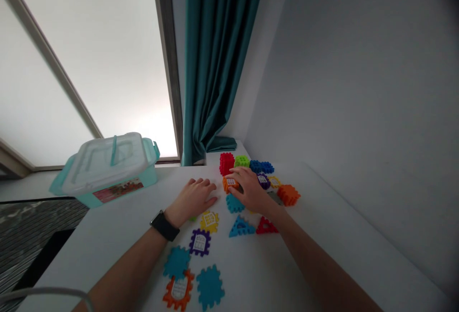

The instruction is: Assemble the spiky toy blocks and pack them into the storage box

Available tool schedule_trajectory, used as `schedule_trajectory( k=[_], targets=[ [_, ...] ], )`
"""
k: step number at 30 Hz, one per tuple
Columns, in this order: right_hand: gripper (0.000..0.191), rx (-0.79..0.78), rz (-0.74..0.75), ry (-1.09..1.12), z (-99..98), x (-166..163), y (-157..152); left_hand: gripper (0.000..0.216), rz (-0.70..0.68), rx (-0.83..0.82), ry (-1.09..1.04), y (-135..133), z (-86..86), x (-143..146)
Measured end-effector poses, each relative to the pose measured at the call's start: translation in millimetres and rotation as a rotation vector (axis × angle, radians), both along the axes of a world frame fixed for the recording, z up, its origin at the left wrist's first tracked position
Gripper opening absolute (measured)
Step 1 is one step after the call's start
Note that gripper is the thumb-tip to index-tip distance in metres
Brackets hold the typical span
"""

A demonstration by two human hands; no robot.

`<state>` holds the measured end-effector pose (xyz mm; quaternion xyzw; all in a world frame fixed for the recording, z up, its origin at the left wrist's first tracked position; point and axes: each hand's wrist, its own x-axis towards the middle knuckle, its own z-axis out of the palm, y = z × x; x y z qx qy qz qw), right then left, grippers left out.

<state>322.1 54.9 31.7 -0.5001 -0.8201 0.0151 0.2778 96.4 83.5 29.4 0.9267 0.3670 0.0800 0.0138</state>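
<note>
Toward the front of the white surface [258, 274] lie an orange window-frame piece [178, 292] and two teal notched squares [210, 287], one of them just above the orange piece. Farther in sit a purple window-frame piece [200, 242] and a yellow window-frame piece [209, 221].

The left hand [193, 199] rests palm down, open and empty, fingers spread, with a black smartwatch [164, 226] on its wrist. A small green piece [192, 218] shows just beside its heel.

The right hand [251, 190] arches over an orange block [230, 184], touching it; whether it grips the block is hard to tell. Below it lie a teal notched piece [234, 203], a blue triangle [241, 227] and a red triangle [266, 226].

Beyond the hand stand a red cube [226, 164], a green cube [241, 161], a blue piece [261, 166], a purple block [263, 181] and an orange notched block [288, 195]. Off the left side, a plastic storage box [107, 168] with a clear lid and teal latches sits at the surface's edge. A teal curtain [215, 63] hangs in the far corner.
</note>
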Motion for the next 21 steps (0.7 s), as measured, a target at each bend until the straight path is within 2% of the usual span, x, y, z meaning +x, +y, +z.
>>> schedule_trajectory(
  k=[5,11,16,21],
  targets=[
    [0.028,0.001,0.007,-0.017,-7.9,-7.5,-18.9,0.020,-0.065,0.033,0.015,-13.0,0.4,-3.7],
    [0.029,0.016,0.002,-0.023,-14.9,-16.3,-35.0,0.016,-0.074,0.041,0.001,-25.1,-4.1,-18.4],
    [0.028,0.026,0.005,-0.014,-18.3,-24.8,-45.4,0.017,-0.058,0.051,-0.013,-34.7,-4.1,-38.5],
    [0.025,0.031,0.037,-0.030,-20.5,-35.0,-51.8,0.015,0.010,0.040,-0.051,-41.6,-6.4,-70.1]
  ],
)
